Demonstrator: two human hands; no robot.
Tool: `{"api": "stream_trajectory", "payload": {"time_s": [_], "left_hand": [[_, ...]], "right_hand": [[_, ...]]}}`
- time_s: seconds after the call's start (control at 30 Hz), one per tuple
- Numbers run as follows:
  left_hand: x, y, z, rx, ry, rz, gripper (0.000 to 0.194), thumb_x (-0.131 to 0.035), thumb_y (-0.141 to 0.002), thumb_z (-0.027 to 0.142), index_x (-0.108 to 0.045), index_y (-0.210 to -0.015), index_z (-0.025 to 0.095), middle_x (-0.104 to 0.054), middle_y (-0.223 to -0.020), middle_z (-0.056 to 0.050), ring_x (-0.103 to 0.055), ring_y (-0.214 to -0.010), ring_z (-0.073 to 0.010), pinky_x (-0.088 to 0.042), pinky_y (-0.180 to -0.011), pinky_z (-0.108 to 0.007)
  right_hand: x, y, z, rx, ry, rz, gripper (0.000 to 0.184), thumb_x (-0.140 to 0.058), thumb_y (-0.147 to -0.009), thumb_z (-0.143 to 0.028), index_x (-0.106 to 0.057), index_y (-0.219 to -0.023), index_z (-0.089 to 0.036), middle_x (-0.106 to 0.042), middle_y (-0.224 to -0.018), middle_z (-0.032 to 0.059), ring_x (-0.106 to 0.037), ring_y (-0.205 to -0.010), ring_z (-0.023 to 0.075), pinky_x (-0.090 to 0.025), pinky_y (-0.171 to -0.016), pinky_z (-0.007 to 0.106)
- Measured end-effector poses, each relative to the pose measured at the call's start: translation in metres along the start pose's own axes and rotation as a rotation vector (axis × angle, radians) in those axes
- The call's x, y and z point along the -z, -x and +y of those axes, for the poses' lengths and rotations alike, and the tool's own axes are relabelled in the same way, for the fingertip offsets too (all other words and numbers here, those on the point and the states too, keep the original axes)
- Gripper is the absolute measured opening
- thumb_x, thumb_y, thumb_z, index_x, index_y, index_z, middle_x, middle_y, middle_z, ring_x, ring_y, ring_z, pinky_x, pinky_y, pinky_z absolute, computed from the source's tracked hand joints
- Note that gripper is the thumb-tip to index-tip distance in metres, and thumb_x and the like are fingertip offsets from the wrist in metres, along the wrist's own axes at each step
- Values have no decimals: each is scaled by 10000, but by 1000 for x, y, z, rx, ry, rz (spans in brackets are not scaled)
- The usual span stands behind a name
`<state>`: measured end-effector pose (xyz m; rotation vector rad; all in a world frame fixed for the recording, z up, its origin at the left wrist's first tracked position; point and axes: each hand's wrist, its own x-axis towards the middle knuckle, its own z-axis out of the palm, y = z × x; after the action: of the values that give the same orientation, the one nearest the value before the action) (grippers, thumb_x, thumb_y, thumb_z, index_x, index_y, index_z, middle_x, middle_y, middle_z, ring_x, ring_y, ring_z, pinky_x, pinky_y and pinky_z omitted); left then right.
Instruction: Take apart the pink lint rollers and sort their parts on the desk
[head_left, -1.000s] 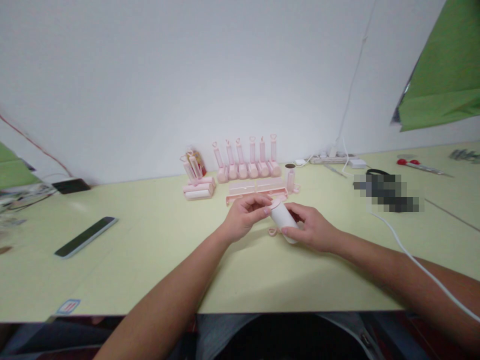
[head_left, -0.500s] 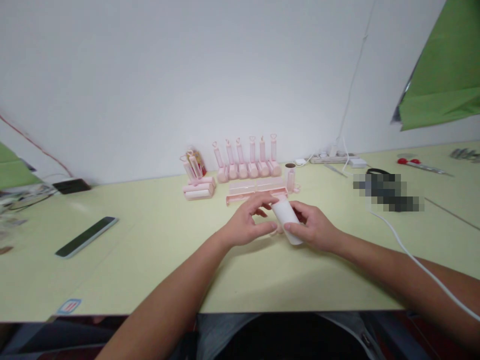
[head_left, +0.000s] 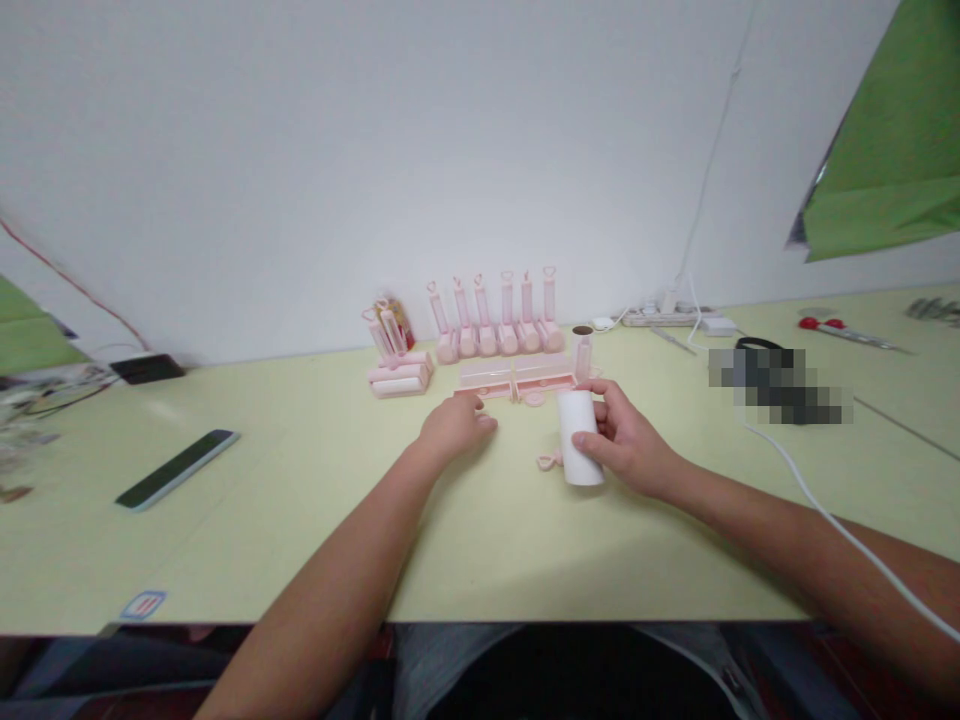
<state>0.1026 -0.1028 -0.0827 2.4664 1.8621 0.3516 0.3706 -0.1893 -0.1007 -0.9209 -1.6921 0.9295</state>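
pink handled pieces (head_left: pixel 508 318) stand by the wall; an open pink case (head_left: pixel 544 382) lies between them and the smooth white cylinder (head_left: pixel 577 425), a phone (head_left: pixel 178 470) well left. the nearly upright cylinder is grasped by the right hand (head_left: pixel 632 442) beside a heart-ended piece (head_left: pixel 550 461). the left hand (head_left: pixel 452 427) is near the case; whether it grips, i cannot tell.

Soft, even light here, the wall (head_left: pixel 480 150) glowing palest low in the middle and greying towards the corners! The white cylinder (head_left: pixel 579 440) shows bright but short on detail; a faint, soft-edged shadow spreads over the near desk (head_left: pixel 480 575). Far-left clutter (head_left: pixel 22 460) smears, wide-lens edges stretch, and pixelation (head_left: pixel 780 385) masks a patch at right.
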Motion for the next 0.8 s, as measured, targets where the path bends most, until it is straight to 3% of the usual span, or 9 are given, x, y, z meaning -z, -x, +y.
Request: {"api": "stream_trajectory", "payload": {"time_s": [0.1, 0.23, 0.47, 0.6, 0.8], "left_hand": [[-4, 2, 2, 17, -63, -49, 310, -554, -786, 435, -701, -861, 173, -722, -875, -129, -653, -770, -238, -447, -657, -296], [-4, 2, 1, 5, -51, -62, 300, -568, -768, 435, -703, -828, 174, -719, -823, -114, -647, -718, -219, -429, -613, -277], [2, 6, 10, -53, 59, -53, 240, -620, -719, 409, -706, -740, 185, -696, -711, -68, -599, -629, -189, -385, -573, -271], [13, 13, 28, -250, 251, 31, 199, -591, -758, 337, -696, -796, 173, -687, -764, -37, -576, -668, -163, -399, -614, -260], [29, 33, 52, -475, 483, -77, 243, -545, -837, 332, -705, -913, 164, -624, -690, 5, -482, -571, -105, -352, -539, -225]], "right_hand": [[-1, -1, 0, -51, -150, 11, 446, -636, -821, -315, -350, -1157, -250, -582, -860, -15, -618, -719, 160, -527, -617, 291], [0, -4, 0, -82, -186, 62, 386, -644, -797, -325, -357, -1041, -244, -537, -775, -49, -550, -579, 122, -475, -484, 244], [0, -6, -3, -103, -265, 120, 419, -654, -781, -336, -356, -1063, -251, -550, -809, -42, -594, -594, 145, -544, -490, 301], [0, -7, -7, -84, -296, 207, 511, -684, -762, -338, -376, -1159, -251, -547, -892, -16, -607, -684, 155, -603, -569, 347], [3, -10, -2, -61, -346, 314, 486, -685, -779, -364, -413, -1166, -252, -534, -1029, 18, -630, -817, 173, -634, -712, 415]]}}
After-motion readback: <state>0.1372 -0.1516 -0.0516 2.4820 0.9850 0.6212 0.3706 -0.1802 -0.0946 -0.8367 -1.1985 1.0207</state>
